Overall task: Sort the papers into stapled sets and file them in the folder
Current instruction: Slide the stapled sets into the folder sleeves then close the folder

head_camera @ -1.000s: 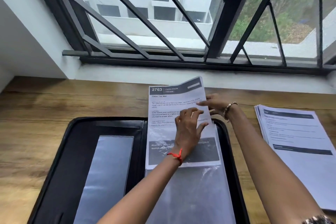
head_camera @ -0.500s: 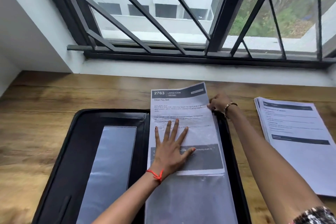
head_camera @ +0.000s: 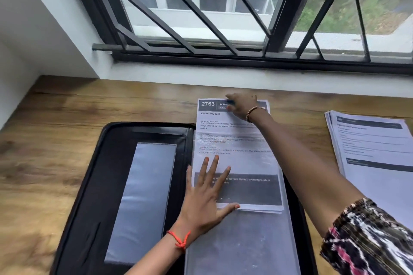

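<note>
Since the frame 0.5 s back, the right hand has gone from the right edge of the printed set to its top header, while the left hand has stayed flat on the sheet.

At the left of the frame lies bare wooden table. Next comes the open black folder, filling the lower middle, with a clear pocket on its left half.

The left hand, a red thread round its wrist, presses down on the lower left part of the printed set with fingers straight and spread, gripping nothing.

The set (headed 2763) lies on the folder's right half, its lower part inside a clear sleeve and its top sticking out past the folder's far edge onto the table.

The right hand, wearing a beaded bracelet, sits on that top header at the upper middle of the frame. Its fingers are blurred, so I cannot tell whether they pinch the paper or only push it.

At the right edge, apart from the folder, lies 1 stack of printed papers.
</note>
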